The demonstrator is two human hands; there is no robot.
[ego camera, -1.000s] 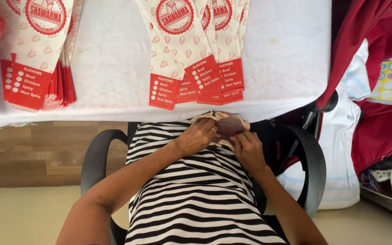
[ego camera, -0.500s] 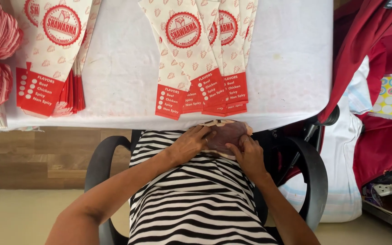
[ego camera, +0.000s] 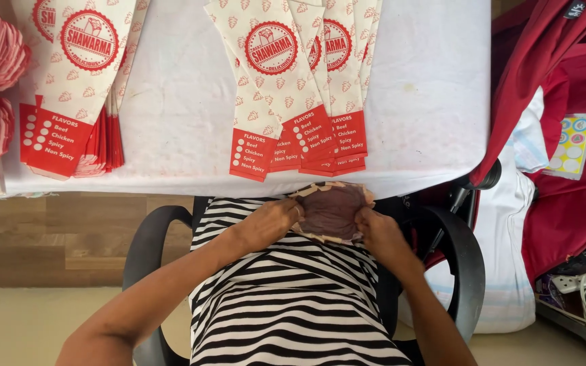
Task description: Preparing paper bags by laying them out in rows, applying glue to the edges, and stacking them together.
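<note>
Head view: my left hand (ego camera: 274,224) and right hand (ego camera: 377,234) both grip a brownish cut paper piece (ego camera: 331,211) in my lap. Finished red-and-white paper cones (ego camera: 291,88) already lie fanned on the white surface (ego camera: 178,102); this one isn't formed yet.

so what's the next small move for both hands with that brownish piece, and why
Probably lift it onto the white cloth-covered table. Left hand and right hand pinch the crumpled brown piece with pale edges on either side, low over the lap, just below the table edge and the fanned red-and-white paper cones.
</note>
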